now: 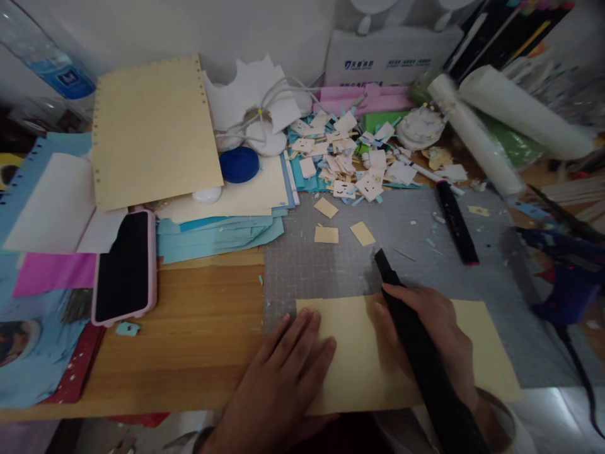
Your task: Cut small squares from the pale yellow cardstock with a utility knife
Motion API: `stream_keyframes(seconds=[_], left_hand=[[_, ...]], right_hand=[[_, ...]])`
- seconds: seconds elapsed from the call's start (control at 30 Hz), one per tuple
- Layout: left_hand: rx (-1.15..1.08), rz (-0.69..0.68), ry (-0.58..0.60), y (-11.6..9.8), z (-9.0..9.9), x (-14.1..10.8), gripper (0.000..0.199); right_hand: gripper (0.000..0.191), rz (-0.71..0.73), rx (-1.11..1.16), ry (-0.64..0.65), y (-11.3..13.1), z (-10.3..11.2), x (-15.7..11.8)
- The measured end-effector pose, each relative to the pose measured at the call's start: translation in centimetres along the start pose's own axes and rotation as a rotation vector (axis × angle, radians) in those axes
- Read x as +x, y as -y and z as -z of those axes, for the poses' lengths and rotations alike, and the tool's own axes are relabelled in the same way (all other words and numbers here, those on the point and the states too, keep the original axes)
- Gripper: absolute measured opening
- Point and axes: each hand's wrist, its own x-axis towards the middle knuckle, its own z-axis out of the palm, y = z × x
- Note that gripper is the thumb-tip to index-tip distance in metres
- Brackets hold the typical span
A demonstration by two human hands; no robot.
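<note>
A sheet of cream paper (352, 353) lies on the grey gridded cutting mat (302, 271), by the table's front edge. My left hand (288, 378) rests flat on the sheet's left part, fingers stretched out. Closed around a long black utility knife (416, 353), my right hand (439, 334) is over the right half of the sheet. The knife's tip points away from me, past the sheet's far edge. Beyond it lie small cream rectangles, among them a cut paper piece (362, 234) and another cream piece (326, 235).
A heap of small paper pieces with drawn faces (343, 154) covers the mat's far side. A black marker (457, 222) lies to the right, near a blue glue gun (567, 277). Stacked paper (222, 236) and a phone (123, 268) occupy the left.
</note>
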Motion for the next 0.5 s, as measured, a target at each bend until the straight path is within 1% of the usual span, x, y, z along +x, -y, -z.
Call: stream_keyframes(seconds=[0.27, 0.5], left_hand=[[-0.004, -0.001, 0.0, 0.05, -0.01, 0.03, 0.082], [0.011, -0.011, -0.013, 0.0, 0.01, 0.1, 0.083]], right_hand=[[0.026, 0.0, -0.018, 0.011, -0.29, -0.03, -0.27], [0.024, 0.0, -0.02, 0.009, 0.04, 0.0, -0.07]])
